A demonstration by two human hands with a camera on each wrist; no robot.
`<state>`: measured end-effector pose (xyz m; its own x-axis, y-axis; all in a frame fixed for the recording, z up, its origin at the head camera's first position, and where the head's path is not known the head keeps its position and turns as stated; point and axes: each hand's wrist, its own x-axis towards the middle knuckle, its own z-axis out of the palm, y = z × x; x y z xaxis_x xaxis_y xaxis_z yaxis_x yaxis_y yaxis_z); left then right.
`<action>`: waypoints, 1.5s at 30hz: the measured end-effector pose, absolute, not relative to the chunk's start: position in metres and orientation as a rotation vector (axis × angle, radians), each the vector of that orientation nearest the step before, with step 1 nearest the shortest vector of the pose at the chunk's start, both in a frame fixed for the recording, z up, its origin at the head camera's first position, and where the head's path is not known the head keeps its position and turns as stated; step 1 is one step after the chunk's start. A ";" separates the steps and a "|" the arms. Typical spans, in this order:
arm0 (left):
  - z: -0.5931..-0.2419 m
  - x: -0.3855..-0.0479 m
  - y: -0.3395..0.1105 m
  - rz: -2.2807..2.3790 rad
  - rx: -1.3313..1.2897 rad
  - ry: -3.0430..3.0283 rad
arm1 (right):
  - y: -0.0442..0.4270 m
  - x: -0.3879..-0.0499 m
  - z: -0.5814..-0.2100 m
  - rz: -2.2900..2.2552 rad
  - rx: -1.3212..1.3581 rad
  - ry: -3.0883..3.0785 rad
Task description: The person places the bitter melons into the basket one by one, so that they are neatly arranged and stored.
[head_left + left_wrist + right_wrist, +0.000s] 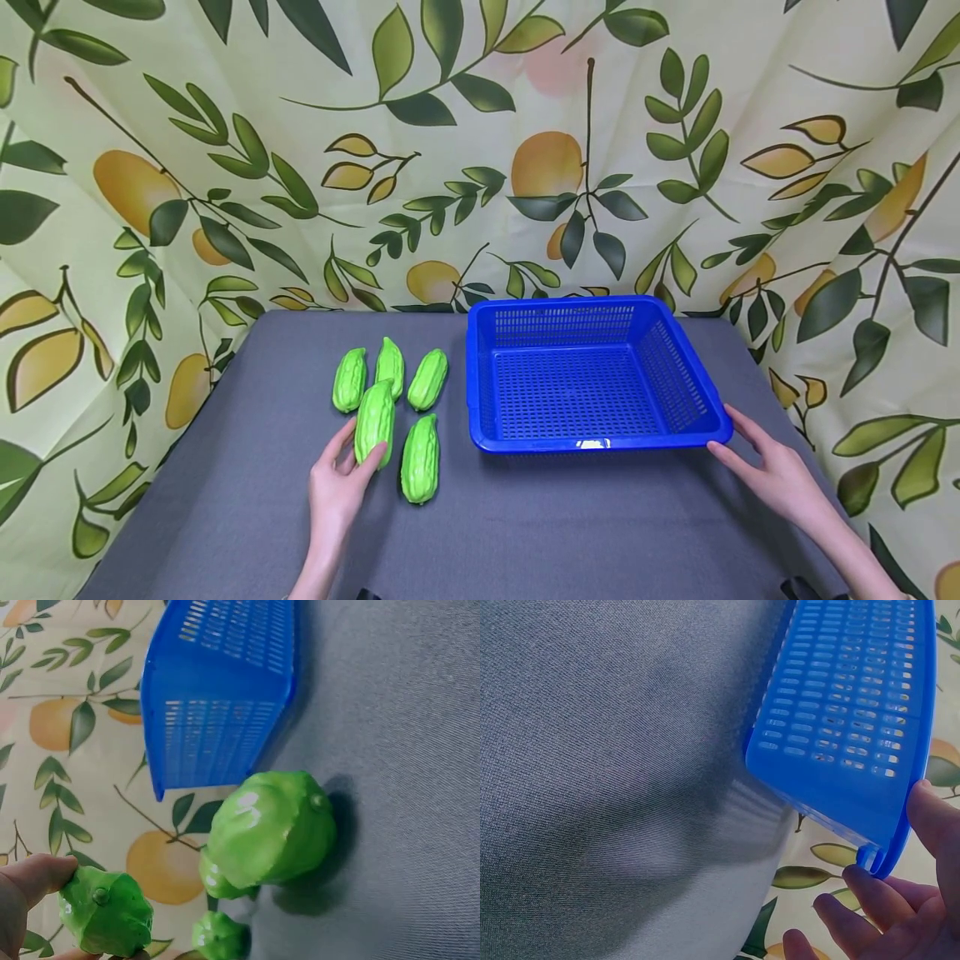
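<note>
My left hand point(337, 483) grips a green bitter melon point(374, 423) between thumb and fingers; the left wrist view shows this bitter melon point(109, 911) end-on, lifted off the table. Around it lie several more bitter melons: one at the left point(349, 380), one behind point(389, 367), one at the right point(428, 380) and one nearer the front point(420, 460). A blue plastic basket point(592, 448) with slotted walls stands to their right, nothing inside it. At its front right corner my right hand point(772, 471) pinches the rim, thumb and forefinger on the basket's edge point(919, 712).
A grey cloth covers the table point(570, 533). Behind and on both sides hangs a curtain point(465, 142) printed with leaves and fruit, close behind the basket's back rim. Small dark objects point(799, 588) show at the bottom edge.
</note>
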<state>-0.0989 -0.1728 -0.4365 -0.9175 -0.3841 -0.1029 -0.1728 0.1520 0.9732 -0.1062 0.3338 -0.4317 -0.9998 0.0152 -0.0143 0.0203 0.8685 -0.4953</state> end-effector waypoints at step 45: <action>-0.383 -0.157 -0.103 -2.048 0.159 -2.125 | 0.333 -0.106 -0.431 -0.796 0.023 3.046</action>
